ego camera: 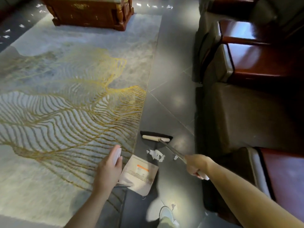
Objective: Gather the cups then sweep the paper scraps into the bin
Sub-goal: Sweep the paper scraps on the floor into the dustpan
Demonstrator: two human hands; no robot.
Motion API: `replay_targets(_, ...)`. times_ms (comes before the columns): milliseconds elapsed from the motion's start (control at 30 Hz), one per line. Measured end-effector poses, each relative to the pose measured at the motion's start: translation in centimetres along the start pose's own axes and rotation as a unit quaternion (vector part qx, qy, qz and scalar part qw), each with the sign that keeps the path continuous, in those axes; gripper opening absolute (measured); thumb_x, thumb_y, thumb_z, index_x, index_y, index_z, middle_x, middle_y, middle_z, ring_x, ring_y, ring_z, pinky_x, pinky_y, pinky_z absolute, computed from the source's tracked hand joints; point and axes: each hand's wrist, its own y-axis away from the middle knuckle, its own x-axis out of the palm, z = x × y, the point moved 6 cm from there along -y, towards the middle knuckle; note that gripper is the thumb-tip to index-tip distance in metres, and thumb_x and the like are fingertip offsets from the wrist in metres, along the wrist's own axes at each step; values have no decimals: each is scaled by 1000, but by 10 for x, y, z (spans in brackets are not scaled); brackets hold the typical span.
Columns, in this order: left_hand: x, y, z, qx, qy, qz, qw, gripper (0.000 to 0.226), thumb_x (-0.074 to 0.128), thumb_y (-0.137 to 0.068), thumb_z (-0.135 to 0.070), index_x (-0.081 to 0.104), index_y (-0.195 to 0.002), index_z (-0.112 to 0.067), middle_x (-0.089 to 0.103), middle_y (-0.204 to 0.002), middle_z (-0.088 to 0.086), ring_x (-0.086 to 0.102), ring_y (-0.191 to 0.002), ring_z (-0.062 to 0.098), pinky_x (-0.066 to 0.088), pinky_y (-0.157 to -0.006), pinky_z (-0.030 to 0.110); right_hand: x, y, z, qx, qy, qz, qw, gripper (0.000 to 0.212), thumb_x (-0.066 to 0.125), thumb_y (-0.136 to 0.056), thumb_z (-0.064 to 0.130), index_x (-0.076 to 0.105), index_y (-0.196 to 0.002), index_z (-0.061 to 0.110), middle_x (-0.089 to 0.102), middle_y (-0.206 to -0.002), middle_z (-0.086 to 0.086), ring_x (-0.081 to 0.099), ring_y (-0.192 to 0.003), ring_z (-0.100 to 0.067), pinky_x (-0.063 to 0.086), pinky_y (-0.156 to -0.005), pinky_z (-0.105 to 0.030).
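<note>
the left hand [109, 167] curls round the white handle of a dustpan [139, 176], whose pan rests on the dark tiled floor [172, 99] just beside the edge of the grey and gold rug [65, 96]. the right hand [195, 163] grips the metal pole of a broom [156, 138], its head down on the floor. a small heap of paper scraps [156, 154] lies between the broom head and the pan's mouth. loose scraps [7, 32] lie well apart, near the wooden coffee table [92, 12].
</note>
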Motion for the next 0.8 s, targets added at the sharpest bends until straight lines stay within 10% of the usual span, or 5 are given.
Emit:
replay_targets(233, -2, 52, 19, 1, 83, 60, 995, 46, 58, -90, -11, 48, -134, -21, 65, -103, 23, 60, -92, 42, 47, -77, 40, 75, 91, -60, 59, -68, 22, 996, 65, 31, -86, -18, 44, -141, 15, 52, -125, -8, 54, -89, -12, 31, -38, -17)
replay_targets(400, -37, 104, 54, -5, 95, 80, 992, 46, 56, -91, -14, 45, -134, -27, 62, -107, 21, 59, -96, 41, 48, -85, 46, 114, 156, -77, 99, -127, 65, 985, 45, 39, -96, -2, 43, -139, 10, 46, -62, -2, 37, -32, -2, 33, -35, -11)
replay_targets(667, -71, 158, 78, 11, 125, 84, 989, 46, 59, -89, -13, 50, -129, -35, 65, -108, 8, 60, -98, 33, 46, -85, 38, 109, 184, -92, 81, -222, 15, 971, 44, 42, -92, -8, 47, -133, 7, 50, -58, -7, 43, -28, -7, 34, -30, -12)
replay_targets(800, -88, 187, 90, 34, 113, 52, 992, 47, 64, -84, -5, 57, -126, -26, 69, -100, 10, 63, -90, 35, 47, -77, 36, 116, 151, -100, 89, -214, -37, 972, 43, 41, -89, -15, 54, -125, 2, 47, -80, -11, 47, -57, -17, 33, -30, -12)
